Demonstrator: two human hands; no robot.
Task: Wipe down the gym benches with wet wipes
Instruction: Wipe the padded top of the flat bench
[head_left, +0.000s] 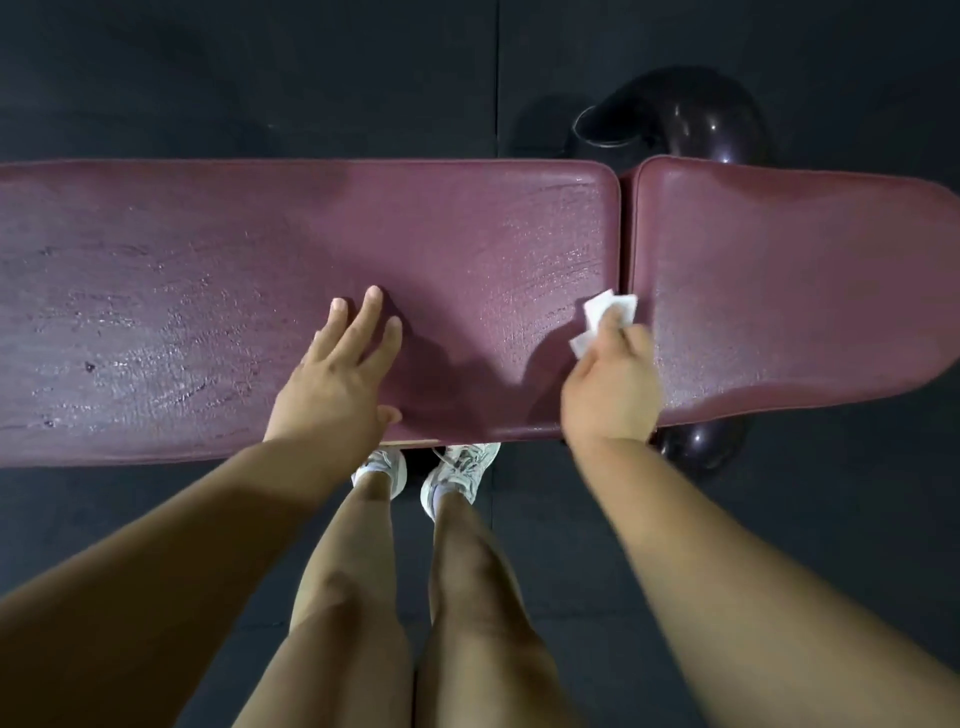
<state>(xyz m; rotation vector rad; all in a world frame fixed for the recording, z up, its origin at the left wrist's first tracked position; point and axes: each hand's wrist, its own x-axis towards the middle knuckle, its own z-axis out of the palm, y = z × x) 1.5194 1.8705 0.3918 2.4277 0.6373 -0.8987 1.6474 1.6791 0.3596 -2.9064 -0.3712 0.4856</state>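
Bare forearms and knees fill the near view, with my white sneakers (457, 470) just under the bench edge. On the left, the long maroon bench pad (182, 291) shows wet streaks; my left hand (337, 382) lies flat on it, fingers straight and spread. To the right, my right hand (613, 387) pinches a folded white wet wipe (602, 317) against the gap beside the shorter seat pad (789, 291), above a dark glossy base (696, 119)
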